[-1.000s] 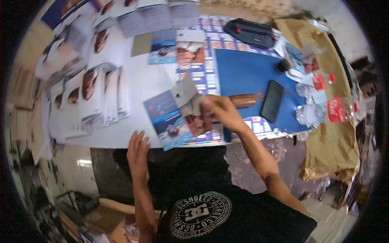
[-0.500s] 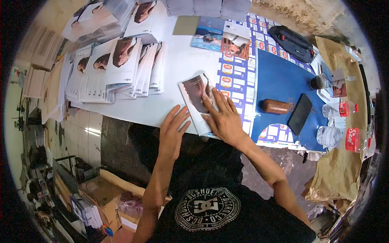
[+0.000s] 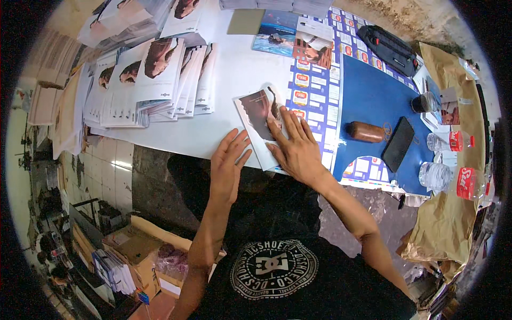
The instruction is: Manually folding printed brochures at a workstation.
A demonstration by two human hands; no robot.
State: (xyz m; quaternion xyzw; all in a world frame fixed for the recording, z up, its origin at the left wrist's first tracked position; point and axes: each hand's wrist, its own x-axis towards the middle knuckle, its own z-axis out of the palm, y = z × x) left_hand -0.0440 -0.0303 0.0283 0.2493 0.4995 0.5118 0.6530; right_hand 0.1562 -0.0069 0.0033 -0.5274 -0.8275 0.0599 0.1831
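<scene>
A folded leaflet (image 3: 250, 114) with a brown picture on its front lies slightly turned near the table's front edge. My right hand (image 3: 296, 144) rests flat on its right side, fingers stretched out and spread, covering part of it. Beside the leaflet's lower left edge is my left hand (image 3: 230, 160), its fingers extended and a little apart, with nothing in it; whether a fingertip touches the paper I cannot tell. To the left, fanned piles of similar leaflets (image 3: 158, 74) lie on the white table top (image 3: 229, 72).
Further right are a blue mat (image 3: 362, 101), a brown case (image 3: 366, 132), a black phone (image 3: 398, 144), a dark-lidded cup (image 3: 423, 102) and plastic bottles (image 3: 434, 176). A black bag (image 3: 388, 50) lies behind. Below left stands an open cardboard box (image 3: 141, 261).
The whole view has shifted slightly, with the table sitting higher in the picture. Both hands keep nearly the same place beside and on the leaflet.
</scene>
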